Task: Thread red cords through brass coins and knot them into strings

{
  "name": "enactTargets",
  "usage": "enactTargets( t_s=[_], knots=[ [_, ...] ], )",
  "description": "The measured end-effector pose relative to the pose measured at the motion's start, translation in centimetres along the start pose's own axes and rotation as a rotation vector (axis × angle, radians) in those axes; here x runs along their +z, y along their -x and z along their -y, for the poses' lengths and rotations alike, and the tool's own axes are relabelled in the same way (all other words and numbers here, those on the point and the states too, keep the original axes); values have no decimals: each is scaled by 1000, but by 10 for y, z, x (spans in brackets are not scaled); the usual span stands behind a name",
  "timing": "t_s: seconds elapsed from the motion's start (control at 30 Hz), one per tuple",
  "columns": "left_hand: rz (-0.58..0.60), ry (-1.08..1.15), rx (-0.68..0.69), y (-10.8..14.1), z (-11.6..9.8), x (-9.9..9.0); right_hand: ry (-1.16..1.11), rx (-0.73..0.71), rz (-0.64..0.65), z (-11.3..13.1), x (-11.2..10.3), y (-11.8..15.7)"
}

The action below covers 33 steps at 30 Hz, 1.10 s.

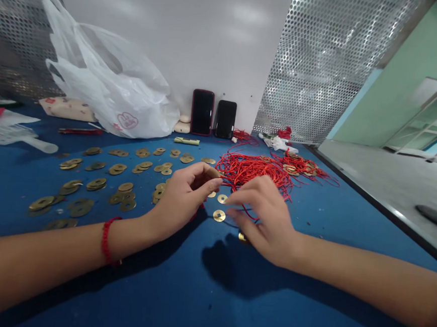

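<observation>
My left hand (pixel 184 193) is closed in a pinch, with the edge of a brass coin (pixel 213 172) showing between thumb and fingers. Some red cord (pixel 197 213) shows below that hand; whether it runs through the coin is hidden. My right hand (pixel 265 222) hovers to the right, slightly blurred, thumb and fingers apart and nothing visible between them. Between the hands lie a shiny square-holed coin (pixel 219 215) and another coin (pixel 222 198) behind it. A further gold coin (pixel 242 237) is partly covered by my right hand. Just behind sits a tangled heap of red cords (pixel 258 170).
Small groups of coins (pixel 117 168) spread over the left of the blue table (pixel 147 299). Corded coins (pixel 301 166) lie back right. Along the back stand a white plastic bag (pixel 114 85) and two dark phones (pixel 202 112) (pixel 225 119); a yellow-green marker-like stick (pixel 187 141) lies before them.
</observation>
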<state>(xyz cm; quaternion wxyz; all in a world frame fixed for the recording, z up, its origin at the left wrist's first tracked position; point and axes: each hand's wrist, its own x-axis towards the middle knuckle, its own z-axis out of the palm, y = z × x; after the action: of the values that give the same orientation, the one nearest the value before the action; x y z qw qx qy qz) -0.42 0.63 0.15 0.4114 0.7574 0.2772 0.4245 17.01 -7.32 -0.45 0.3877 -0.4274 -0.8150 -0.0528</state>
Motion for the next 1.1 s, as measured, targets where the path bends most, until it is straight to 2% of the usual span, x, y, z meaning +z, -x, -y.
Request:
enactTargets(
  t_s=[0.07,0.13,0.27,0.47,0.63,0.73,0.83,0.93,1.1],
  knots=[
    [-27,-14,-10,-1,0,0,54,-4,224,0,3,0],
    [-38,-15,-28,-1,-1,0,29,94,383,-3,5,-2],
    [-26,36,-73,-2,0,1,-113,275,460,-10,7,-8],
    [-24,60,-104,-2,1,1,-332,318,340,-8,6,-8],
    [50,61,-126,-2,1,1,-311,138,3,-4,2,-3],
    [121,70,-113,-1,1,1,-283,201,-109,-7,3,-3],
    [156,115,-87,1,1,1,-326,308,-152,-10,4,-5],
    [172,145,-66,3,0,2,-404,354,-175,-11,6,-7],
    [206,135,-1,3,-1,2,-486,378,-90,-12,7,-6]
  ],
)
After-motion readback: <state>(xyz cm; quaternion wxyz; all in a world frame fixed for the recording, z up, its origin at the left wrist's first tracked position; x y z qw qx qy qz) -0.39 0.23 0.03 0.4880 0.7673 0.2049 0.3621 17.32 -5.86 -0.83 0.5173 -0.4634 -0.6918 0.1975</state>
